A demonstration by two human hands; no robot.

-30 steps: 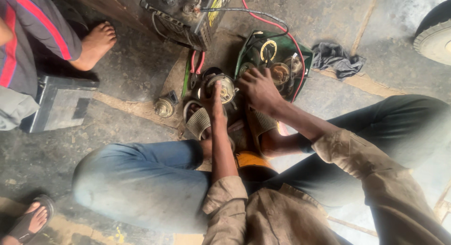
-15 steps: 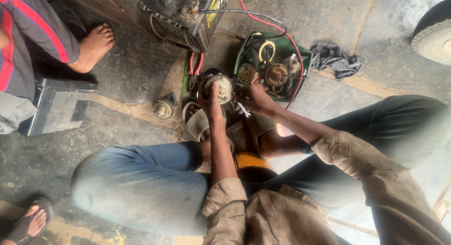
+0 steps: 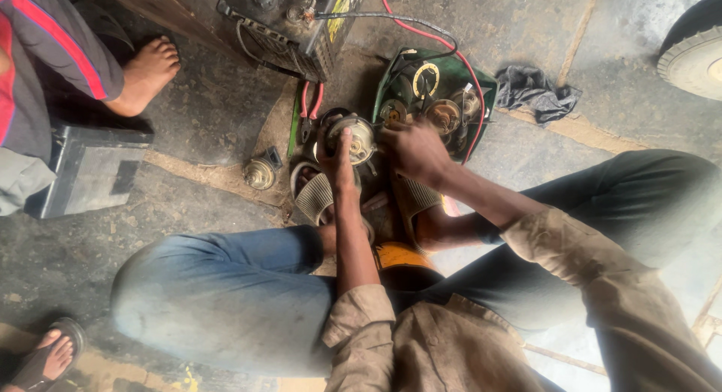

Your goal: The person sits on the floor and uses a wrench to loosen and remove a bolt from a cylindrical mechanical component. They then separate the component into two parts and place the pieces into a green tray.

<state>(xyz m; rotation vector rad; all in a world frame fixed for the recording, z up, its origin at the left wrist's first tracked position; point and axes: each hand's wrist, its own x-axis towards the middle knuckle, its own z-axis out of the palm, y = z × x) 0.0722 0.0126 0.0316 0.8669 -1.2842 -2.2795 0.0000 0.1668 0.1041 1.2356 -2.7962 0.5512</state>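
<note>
Metal motor part (image 3: 353, 136) — between both hands (image 3: 338, 155)

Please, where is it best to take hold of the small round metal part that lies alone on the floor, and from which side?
Probably from above, fingers around the rim of the small round metal part. It sits flat and alone on the floor, its domed top facing up. The left hand is nearer than the right hand.

A dark grey rag (image 3: 535, 92) is lying crumpled on the concrete floor (image 3: 195, 129). A white tyre (image 3: 696, 59) is showing at the right edge. Another person's bare foot (image 3: 147, 74) is resting beside a grey box (image 3: 90, 170).
</note>
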